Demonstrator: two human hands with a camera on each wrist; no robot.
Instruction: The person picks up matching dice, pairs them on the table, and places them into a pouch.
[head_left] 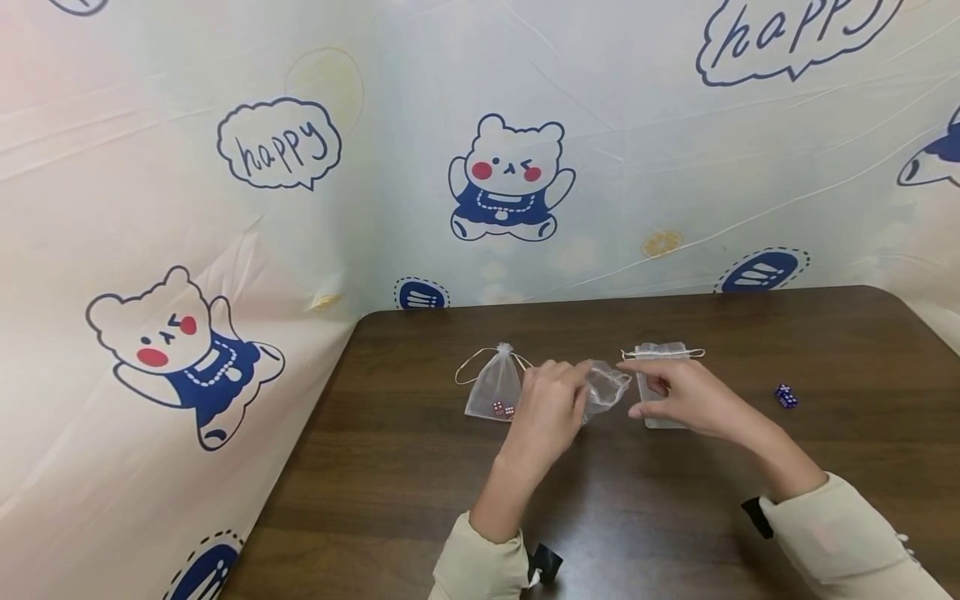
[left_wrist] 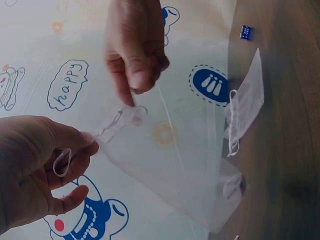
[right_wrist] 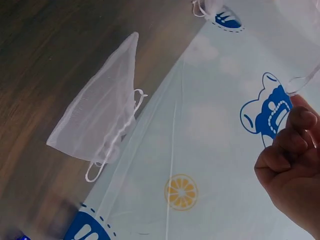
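Thumb and fingertips of my left hand (head_left: 546, 408) pinch the gathered mouth of a sheer white drawstring bag (head_left: 606, 387); a small cord loop hangs by those fingers in the left wrist view. The bag (left_wrist: 170, 175) spreads out below the grip. My right hand (head_left: 693, 398) has its index finger stretched to the drawstring (right_wrist: 298, 84), fingertip at the loop, while its thumb stands apart and the other fingers bend loosely. Under the right hand lies a second white mesh bag (right_wrist: 100, 110), flat on the table. Left of my hands lies another mesh bag (head_left: 491, 385) with red dice (head_left: 498, 408) in it.
Blue dice (head_left: 786, 396) sit together on the brown wooden table (head_left: 375, 467), right of the right hand. A pale cloth (head_left: 390, 167) printed with cartoon bears rises behind the table's back edge and along its left side.
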